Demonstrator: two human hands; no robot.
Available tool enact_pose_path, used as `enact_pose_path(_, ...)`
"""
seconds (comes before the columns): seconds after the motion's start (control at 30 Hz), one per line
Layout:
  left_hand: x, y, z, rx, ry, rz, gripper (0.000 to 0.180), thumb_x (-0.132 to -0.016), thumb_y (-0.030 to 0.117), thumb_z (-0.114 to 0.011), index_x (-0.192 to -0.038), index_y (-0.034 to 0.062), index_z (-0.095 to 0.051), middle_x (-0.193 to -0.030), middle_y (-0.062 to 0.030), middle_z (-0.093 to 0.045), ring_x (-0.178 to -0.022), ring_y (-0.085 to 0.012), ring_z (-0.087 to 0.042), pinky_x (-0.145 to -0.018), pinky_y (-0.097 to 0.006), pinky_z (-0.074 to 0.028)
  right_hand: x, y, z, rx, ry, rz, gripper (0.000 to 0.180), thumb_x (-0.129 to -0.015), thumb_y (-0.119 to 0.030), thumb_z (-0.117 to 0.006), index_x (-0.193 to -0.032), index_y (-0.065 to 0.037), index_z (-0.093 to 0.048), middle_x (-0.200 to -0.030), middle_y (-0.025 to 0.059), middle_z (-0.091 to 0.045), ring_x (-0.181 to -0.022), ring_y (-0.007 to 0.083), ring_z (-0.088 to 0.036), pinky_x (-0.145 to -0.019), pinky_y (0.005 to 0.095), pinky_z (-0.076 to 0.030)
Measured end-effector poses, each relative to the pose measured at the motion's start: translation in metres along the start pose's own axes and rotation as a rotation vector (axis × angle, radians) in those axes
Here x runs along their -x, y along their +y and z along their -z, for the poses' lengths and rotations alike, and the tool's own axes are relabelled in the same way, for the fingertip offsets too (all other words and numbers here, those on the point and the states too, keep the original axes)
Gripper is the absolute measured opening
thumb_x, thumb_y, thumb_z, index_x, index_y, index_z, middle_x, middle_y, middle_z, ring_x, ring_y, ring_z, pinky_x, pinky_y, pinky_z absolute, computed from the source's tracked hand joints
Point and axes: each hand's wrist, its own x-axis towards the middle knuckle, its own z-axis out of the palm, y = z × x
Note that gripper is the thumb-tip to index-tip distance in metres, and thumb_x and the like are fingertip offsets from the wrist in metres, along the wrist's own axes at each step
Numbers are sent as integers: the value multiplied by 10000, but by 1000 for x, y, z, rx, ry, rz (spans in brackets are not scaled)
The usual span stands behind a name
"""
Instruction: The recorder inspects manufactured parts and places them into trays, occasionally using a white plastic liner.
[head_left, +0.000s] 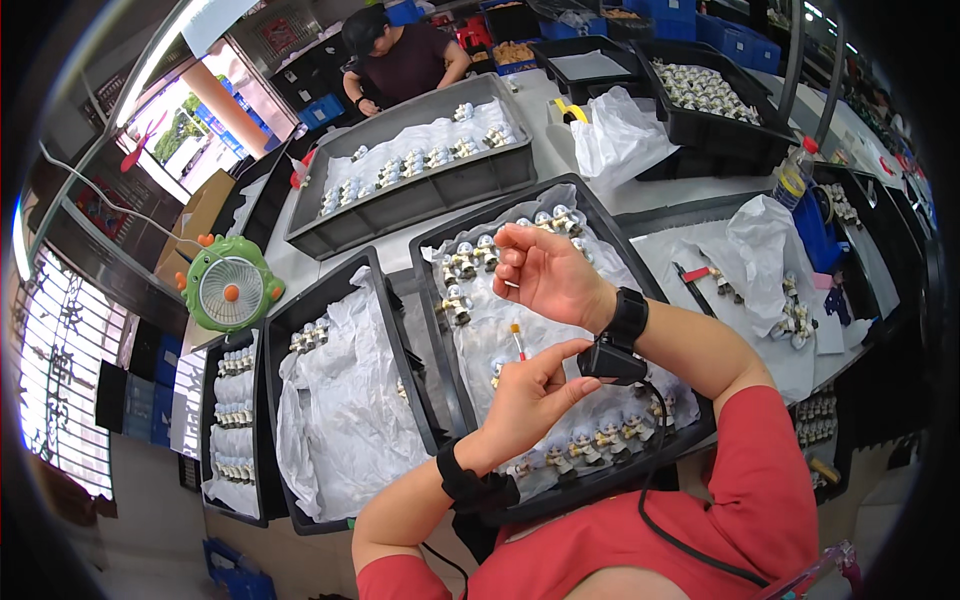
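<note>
My left hand (530, 398) has thumb and forefinger closed on a small black box-shaped device (612, 362), which hangs from the strap on my right wrist with a cable running down. My right hand (555, 272) is raised, palm turned up, fingers loosely curled and apart, with nothing in it. Both hands are over a black tray (440, 372) lined with white paper. Small figurines (590, 445) with pale blue and white heads stand in rows along its edges. A thin brush (518, 341) with an orange-brown tip lies in the tray, beside my left hand.
More paper-lined trays stand left (380, 290) and beyond (420, 180), holding figurines. A green frog-shaped fan (230, 283) sits at the left. At right are a bottle (792, 178), crumpled plastic (620, 135) and a full black tray (690, 130). A co-worker (400, 60) sits across the table.
</note>
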Motion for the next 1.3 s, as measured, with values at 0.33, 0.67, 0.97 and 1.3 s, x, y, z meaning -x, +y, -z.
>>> enact_pose_path(0.33, 2, -5, 1, 77, -33, 59, 408, -800, 159, -690, -1156, 13, -555, -533, 67, -385, -484, -10, -332, -436, -198, -278, -1, 5, 1, 47, 7, -33, 167, -875, -243, -554, -879, -77, -575, -659, -38, -501, -677, 111, -496, -747, 293, -437)
enact_pose_path(0.67, 10, -6, 0, 72, -63, 59, 419, -831, 170, -659, -1209, 39, -535, -508, 74, -376, -466, -5, -329, -444, -195, -270, 5, 14, 4, 65, 14, -64, 150, -883, -225, -535, -858, -89, -592, -661, -33, -537, -672, 106, -526, -713, 277, -449)
enact_pose_path(0.97, 33, 58, 30, 110, 124, -211, 307, -791, 55, -623, -1097, 29, -613, -598, 4, -488, -522, -51, -427, -503, -212, -361, 27, -6, -24, 210, -106, 25, 186, -900, -230, -509, -920, -59, -578, -711, -10, -548, -728, 118, -534, -767, 287, -434)
enact_pose_path(1.3, 58, 183, 83, -170, 954, -1121, 533, -788, 477, -615, -1249, 235, -503, -1012, -62, -507, -927, -242, -445, -842, -371, -321, 151, -83, -149, 1036, -369, 1577, 855, -617, -646, -676, -1274, -138, -474, -1363, 102, -383, -1243, 257, -330, -1010, 436, -225)
